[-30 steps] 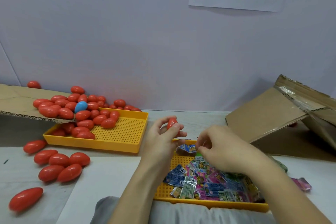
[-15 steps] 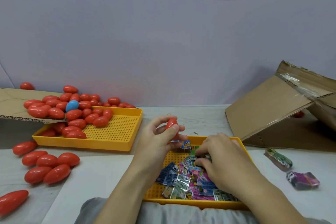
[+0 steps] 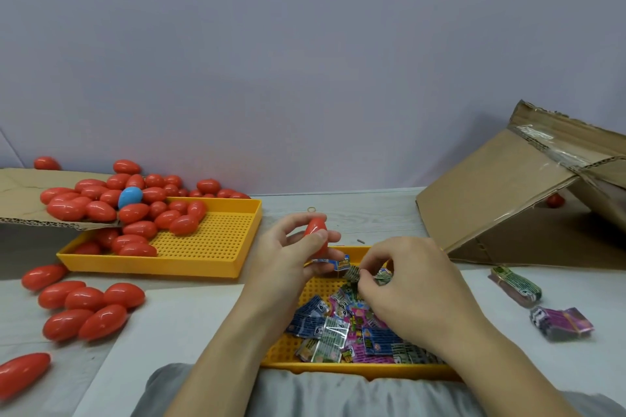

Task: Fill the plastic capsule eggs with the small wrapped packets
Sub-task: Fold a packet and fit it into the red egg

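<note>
- Fingers (image 3: 367, 272) of the right hand (image 3: 406, 284) pinch a green packet (image 3: 352, 272) at lower centre.
- Left hand (image 3: 288, 254) grips a red egg (image 3: 316, 238), seemingly closed.
- Likely next: open it, insert packet.

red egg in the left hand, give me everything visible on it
The red capsule egg is glossy, smooth plastic by its look, oval, held roughly upright with its narrow end up. The left hand grips it, thumb across its front, fingers curled behind and below, so its lower part is hidden. No seam or opening shows, so whether it is open cannot be told. It sits above the far edge of the near yellow tray, clear of the table.
</note>
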Motion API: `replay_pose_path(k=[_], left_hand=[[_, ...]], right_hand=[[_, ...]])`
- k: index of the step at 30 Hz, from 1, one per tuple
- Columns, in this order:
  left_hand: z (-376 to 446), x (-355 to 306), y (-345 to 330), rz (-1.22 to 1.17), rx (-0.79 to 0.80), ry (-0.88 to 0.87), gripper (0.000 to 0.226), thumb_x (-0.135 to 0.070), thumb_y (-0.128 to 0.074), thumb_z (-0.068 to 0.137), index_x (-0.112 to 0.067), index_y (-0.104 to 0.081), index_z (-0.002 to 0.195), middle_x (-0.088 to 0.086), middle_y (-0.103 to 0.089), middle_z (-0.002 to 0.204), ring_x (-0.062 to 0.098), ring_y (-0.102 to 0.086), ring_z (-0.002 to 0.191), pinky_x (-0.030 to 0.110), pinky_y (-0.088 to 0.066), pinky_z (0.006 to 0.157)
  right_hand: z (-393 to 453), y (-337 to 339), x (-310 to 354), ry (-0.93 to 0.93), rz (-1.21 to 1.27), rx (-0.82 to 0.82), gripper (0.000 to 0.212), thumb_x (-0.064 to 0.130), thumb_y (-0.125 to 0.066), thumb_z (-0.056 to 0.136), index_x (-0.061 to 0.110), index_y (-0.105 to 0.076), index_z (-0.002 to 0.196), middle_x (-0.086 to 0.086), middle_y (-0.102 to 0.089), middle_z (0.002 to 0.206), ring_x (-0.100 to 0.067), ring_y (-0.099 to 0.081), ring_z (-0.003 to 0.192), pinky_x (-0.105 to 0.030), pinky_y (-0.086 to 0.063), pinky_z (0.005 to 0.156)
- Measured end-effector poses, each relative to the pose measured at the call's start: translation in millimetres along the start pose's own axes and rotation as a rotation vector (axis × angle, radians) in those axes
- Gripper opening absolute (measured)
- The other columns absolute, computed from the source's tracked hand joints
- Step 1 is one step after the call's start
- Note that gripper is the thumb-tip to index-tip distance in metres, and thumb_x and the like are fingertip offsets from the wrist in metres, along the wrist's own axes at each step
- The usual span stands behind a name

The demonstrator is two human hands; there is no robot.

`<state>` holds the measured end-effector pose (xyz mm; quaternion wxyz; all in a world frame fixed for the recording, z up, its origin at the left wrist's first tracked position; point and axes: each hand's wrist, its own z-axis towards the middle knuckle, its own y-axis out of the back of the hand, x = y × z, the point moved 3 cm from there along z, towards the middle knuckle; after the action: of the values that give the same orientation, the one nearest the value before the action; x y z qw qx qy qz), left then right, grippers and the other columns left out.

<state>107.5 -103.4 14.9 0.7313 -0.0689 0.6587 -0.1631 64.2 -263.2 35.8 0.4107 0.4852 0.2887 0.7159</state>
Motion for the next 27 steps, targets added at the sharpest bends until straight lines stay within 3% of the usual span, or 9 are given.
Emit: replay_pose_path(k=[3,6,10,12,16,21,27], left_hand=[[0.2,1.3,-0.8,0.013,0.008,0.001,0.019,0.004,-0.056,0.093,-0.005,-0.064,0.107,0.011,-0.073,0.085,0.024,-0.067,0.068,0.027,-0.055,0.058],[1.1,2.3,-1.5,0.041,-0.007,-0.002,0.020,0.008,-0.050,0.091,-0.006,-0.062,0.098,0.007,-0.065,0.075,0.020,-0.058,0.061,0.028,-0.050,0.053],[1.5,3.3,-0.8,0.119,-0.024,-0.027,0.018,-0.011,-0.061,0.072,-0.013,-0.067,0.089,0.004,-0.055,0.068,0.016,-0.050,0.060,0.029,-0.045,0.054],[0.0,2.5,-1.7,0.171,0.002,-0.038,0.016,-0.020,-0.066,0.072,-0.016,-0.072,0.087,0.006,-0.052,0.066,0.015,-0.047,0.056,0.029,-0.043,0.055],[-5.1,-0.9,-7.8,0.359,0.121,-0.086,0.016,-0.038,-0.076,0.082,-0.022,-0.075,0.079,-0.004,-0.057,0.061,0.010,-0.049,0.052,0.024,-0.043,0.055],[-8.8,-3.3,-12.5,0.515,0.133,-0.146,0.023,-0.026,-0.073,0.088,-0.029,-0.074,0.065,-0.015,-0.060,0.056,-0.002,-0.055,0.053,0.012,-0.044,0.055],[-12.0,-4.5,-15.7,0.480,0.158,-0.097,0.036,-0.032,-0.068,0.092,-0.026,-0.067,0.056,-0.007,-0.051,0.052,0.009,-0.046,0.050,0.027,-0.043,0.055]], right_hand=[[2.9,1.6,-3.5,-0.070,0.197,-0.025,0.019,0.027,-0.070,0.081,0.028,-0.070,0.062,0.018,-0.066,0.061,0.003,-0.060,0.063,-0.014,-0.043,0.050],[5.7,3.7,-6.4,-0.130,0.378,-0.034,0.021,0.021,-0.071,0.084,0.023,-0.073,0.064,0.016,-0.068,0.061,0.000,-0.062,0.058,-0.012,-0.044,0.052],[7.7,5.9,-10.3,-0.181,0.548,-0.057,0.018,0.022,-0.072,0.088,0.022,-0.075,0.071,0.016,-0.070,0.065,0.003,-0.064,0.062,-0.007,-0.044,0.054],[8.2,6.3,-11.4,-0.199,0.596,-0.058,0.020,0.023,-0.070,0.090,0.022,-0.074,0.071,0.012,-0.070,0.065,0.001,-0.063,0.059,-0.008,-0.044,0.053],[8.6,5.2,-11.3,-0.205,0.624,-0.038,0.021,0.025,-0.067,0.092,0.022,-0.072,0.072,0.010,-0.069,0.062,0.000,-0.062,0.056,-0.009,-0.045,0.054],[8.5,2.4,-11.8,-0.168,0.585,-0.029,0.024,0.028,-0.065,0.093,0.026,-0.070,0.070,0.016,-0.066,0.061,0.002,-0.061,0.059,-0.010,-0.044,0.057],[8.7,1.2,-9.4,-0.115,0.554,-0.034,0.039,0.035,-0.060,0.094,0.031,-0.063,0.056,0.011,-0.064,0.057,-0.001,-0.058,0.056,-0.013,-0.043,0.056]])
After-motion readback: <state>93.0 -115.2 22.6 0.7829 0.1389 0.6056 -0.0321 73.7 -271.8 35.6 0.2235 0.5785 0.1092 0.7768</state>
